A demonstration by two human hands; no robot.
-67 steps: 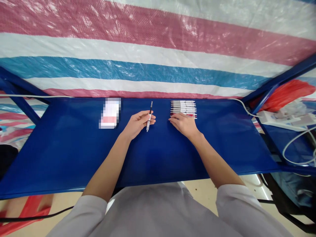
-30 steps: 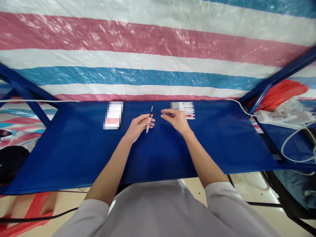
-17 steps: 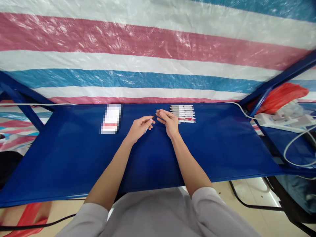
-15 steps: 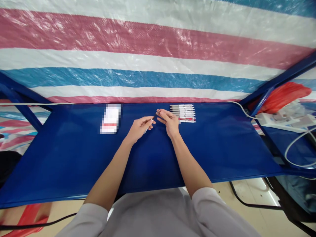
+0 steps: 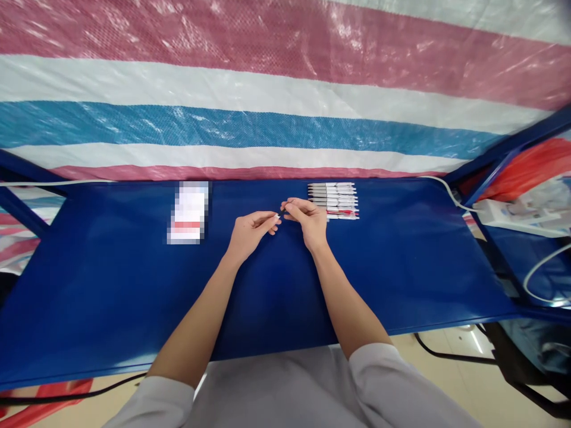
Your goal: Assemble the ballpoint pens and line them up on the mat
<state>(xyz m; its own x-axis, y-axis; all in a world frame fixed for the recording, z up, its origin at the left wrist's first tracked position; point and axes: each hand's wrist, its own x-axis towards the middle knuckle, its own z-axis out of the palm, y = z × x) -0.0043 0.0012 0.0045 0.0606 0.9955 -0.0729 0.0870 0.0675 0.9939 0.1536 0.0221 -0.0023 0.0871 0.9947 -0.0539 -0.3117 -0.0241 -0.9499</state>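
Observation:
My left hand (image 5: 252,233) is closed in a pinch on a small white piece (image 5: 277,216) just above the middle of the table. Facing it, my right hand (image 5: 311,224) pinches a small dark piece (image 5: 282,211). The two pieces meet or nearly meet between my fingertips; fingers hide most of them, so their kind is unclear. Just behind and right of my right hand, several white pens (image 5: 341,193) lie side by side in a row, some with grey grips and one with red parts.
A blurred-out white item with a red band (image 5: 187,208) lies on the left of the blue table (image 5: 423,261). Striped plastic sheeting (image 5: 250,128) hangs behind. At the right stand a white power strip (image 5: 513,217) with a cable and a red bag (image 5: 539,166).
My right fingers have closed in on the dark piece and come nearer to my left fingertips. The camera view has tilted down slightly and shifted.

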